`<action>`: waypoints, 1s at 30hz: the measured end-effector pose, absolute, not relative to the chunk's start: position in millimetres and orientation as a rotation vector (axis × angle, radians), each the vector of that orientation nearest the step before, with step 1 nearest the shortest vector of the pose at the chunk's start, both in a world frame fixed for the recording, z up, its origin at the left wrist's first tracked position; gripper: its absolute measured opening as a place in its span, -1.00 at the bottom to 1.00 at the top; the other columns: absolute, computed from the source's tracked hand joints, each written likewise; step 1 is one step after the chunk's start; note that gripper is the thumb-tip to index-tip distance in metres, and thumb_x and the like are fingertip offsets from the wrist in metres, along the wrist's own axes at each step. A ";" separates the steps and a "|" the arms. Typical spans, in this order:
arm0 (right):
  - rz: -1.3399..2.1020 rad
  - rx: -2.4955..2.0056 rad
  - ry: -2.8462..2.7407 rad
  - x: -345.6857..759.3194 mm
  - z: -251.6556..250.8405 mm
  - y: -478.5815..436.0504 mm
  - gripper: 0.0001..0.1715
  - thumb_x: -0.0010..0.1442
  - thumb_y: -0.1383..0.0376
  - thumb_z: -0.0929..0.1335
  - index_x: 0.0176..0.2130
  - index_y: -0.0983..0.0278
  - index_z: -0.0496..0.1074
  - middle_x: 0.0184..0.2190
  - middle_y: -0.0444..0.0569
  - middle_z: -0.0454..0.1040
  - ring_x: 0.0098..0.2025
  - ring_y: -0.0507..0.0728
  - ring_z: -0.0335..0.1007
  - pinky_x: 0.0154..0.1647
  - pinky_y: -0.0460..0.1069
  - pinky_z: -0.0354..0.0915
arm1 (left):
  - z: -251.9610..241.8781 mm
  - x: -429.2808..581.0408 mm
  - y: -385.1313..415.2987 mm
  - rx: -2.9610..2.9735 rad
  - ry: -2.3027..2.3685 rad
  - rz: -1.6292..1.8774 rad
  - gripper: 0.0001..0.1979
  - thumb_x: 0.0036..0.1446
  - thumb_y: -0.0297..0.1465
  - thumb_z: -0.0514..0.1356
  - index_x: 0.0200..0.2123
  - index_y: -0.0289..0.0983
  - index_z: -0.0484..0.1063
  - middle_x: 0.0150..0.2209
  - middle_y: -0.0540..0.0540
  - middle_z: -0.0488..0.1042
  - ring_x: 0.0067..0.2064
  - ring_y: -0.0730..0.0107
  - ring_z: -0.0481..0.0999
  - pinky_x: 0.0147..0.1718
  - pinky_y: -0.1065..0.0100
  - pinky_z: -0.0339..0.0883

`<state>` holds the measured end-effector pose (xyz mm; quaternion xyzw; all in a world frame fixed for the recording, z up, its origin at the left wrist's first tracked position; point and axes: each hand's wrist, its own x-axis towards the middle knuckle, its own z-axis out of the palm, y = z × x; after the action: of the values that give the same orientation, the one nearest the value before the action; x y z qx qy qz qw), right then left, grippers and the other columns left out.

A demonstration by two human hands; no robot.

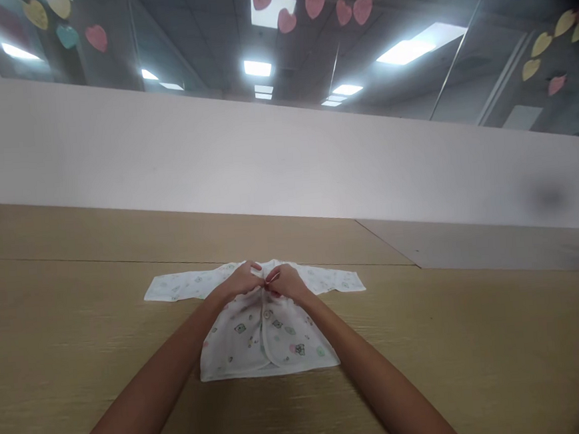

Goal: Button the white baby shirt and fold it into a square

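A small white baby shirt (299, 336) with a pastel print lies front up, its sleeves spread to both sides and its hem toward me. A button (268, 315) shows on the front placket below my hands. My left hand (243, 279) pinches the front edge near the chest, thumb and finger closed on the cloth. Meeting it at the same spot, my right hand (285, 281) also pinches the placket. The cloth there is lifted and bunched a little. Whatever lies between the fingertips is too small to make out.
The shirt rests on a wood-coloured surface (79, 340) with seams across it. Behind it rises a white wall (245, 160) with a window (195, 37) above, dotted with paper hearts (315, 3). A grey panel (496, 241) lies at the right back.
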<state>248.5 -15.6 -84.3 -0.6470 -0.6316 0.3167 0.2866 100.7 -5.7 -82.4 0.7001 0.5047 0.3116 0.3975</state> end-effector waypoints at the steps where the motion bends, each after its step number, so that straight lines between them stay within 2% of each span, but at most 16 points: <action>1: 0.870 -1.719 -1.659 247.7 -81.8 -16.2 -0.82 -0.20 0.48 0.35 -0.44 0.36 0.43 -0.67 -0.08 0.42 -0.63 0.02 0.32 -0.62 -0.15 0.21 | -80.4 100.8 -5.9 1.719 1.250 0.743 -0.53 -0.17 -0.38 0.19 -0.10 -0.34 0.29 -0.62 0.06 0.37 -0.60 0.49 0.32 -0.65 0.48 0.10; 4: 0.957 -1.683 -1.664 247.8 -71.9 -19.6 -0.74 -0.18 0.50 0.33 -0.36 0.36 0.41 -0.61 -0.07 0.46 -0.62 0.00 0.34 -0.64 -0.17 0.22 | -75.3 100.9 -7.1 1.570 1.146 0.678 -0.49 -0.15 -0.41 0.17 -0.05 -0.33 0.21 -0.50 -0.02 0.46 -0.46 0.43 0.44 -0.56 0.49 0.23; 8: 1.000 -1.743 -1.929 250.1 -57.9 -29.8 -0.95 -0.16 0.47 0.33 -0.55 0.36 0.40 -0.64 -0.03 0.44 -0.67 0.01 0.31 -0.67 -0.14 0.23 | -71.8 101.8 -11.7 1.463 1.026 0.569 -0.49 -0.16 -0.45 0.17 -0.05 -0.31 0.19 -0.43 -0.11 0.52 -0.40 0.31 0.52 -0.41 0.38 0.37; 10: 1.049 -1.772 -2.081 249.5 -54.5 -36.0 -0.92 -0.17 0.44 0.34 -0.64 0.36 0.38 -0.69 -0.02 0.41 -0.69 0.04 0.30 -0.67 -0.12 0.24 | -70.1 101.3 -14.0 1.493 1.004 0.495 -0.50 -0.17 -0.47 0.17 -0.07 -0.30 0.20 -0.46 -0.10 0.52 -0.42 0.27 0.52 -0.42 0.33 0.39; 14: 1.114 -1.830 -2.223 244.8 -56.3 -44.7 -0.92 -0.23 0.43 0.35 -0.68 0.34 0.37 -0.75 -0.06 0.37 -0.69 0.06 0.31 -0.66 -0.11 0.26 | -62.1 97.3 -17.4 1.615 1.013 0.338 -0.51 -0.21 -0.49 0.18 -0.10 -0.27 0.22 -0.48 -0.09 0.52 -0.43 0.24 0.53 -0.47 0.30 0.41; 20: 1.163 -1.823 -2.250 242.5 -56.9 -46.2 -0.90 -0.24 0.46 0.33 -0.70 0.33 0.36 -0.77 -0.10 0.34 -0.70 0.04 0.29 -0.67 -0.10 0.26 | -52.0 96.4 -21.7 1.833 0.908 -0.015 -0.77 -0.27 -0.49 0.24 -0.40 -0.29 0.41 -0.47 -0.10 0.52 -0.45 0.29 0.51 -0.54 0.37 0.40; 23: 1.302 -1.786 -2.220 246.0 -55.8 -43.1 -0.93 -0.20 0.44 0.33 -0.65 0.34 0.39 -0.76 -0.12 0.34 -0.68 0.01 0.29 -0.63 -0.13 0.28 | -54.8 99.2 -21.1 1.862 0.969 -0.036 -0.66 -0.30 -0.50 0.25 -0.32 -0.29 0.39 -0.46 -0.08 0.51 -0.49 0.33 0.49 -0.56 0.39 0.39; 28: 1.423 -1.775 -2.241 251.8 -58.4 -35.2 -0.93 -0.17 0.42 0.33 -0.54 0.40 0.42 -0.66 -0.08 0.40 -0.62 0.01 0.33 -0.57 -0.13 0.32 | -58.3 99.8 -16.9 1.882 1.117 0.036 -0.33 -0.34 -0.48 0.28 -0.06 -0.32 0.19 -0.41 -0.09 0.51 -0.46 0.32 0.50 -0.59 0.43 0.37; 30: 1.444 -1.770 -2.252 252.4 -59.0 -33.4 -0.92 -0.16 0.42 0.33 -0.52 0.41 0.41 -0.64 -0.08 0.40 -0.60 0.00 0.34 -0.56 -0.13 0.33 | -58.1 100.2 -16.3 1.922 1.145 0.024 -0.32 -0.36 -0.47 0.29 -0.05 -0.32 0.18 -0.42 -0.08 0.50 -0.45 0.30 0.51 -0.59 0.44 0.36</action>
<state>252.4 -33.4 -59.0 -0.5515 -0.7017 0.4498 -0.0330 100.2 -16.3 -58.1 0.7728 0.4605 0.0095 0.4366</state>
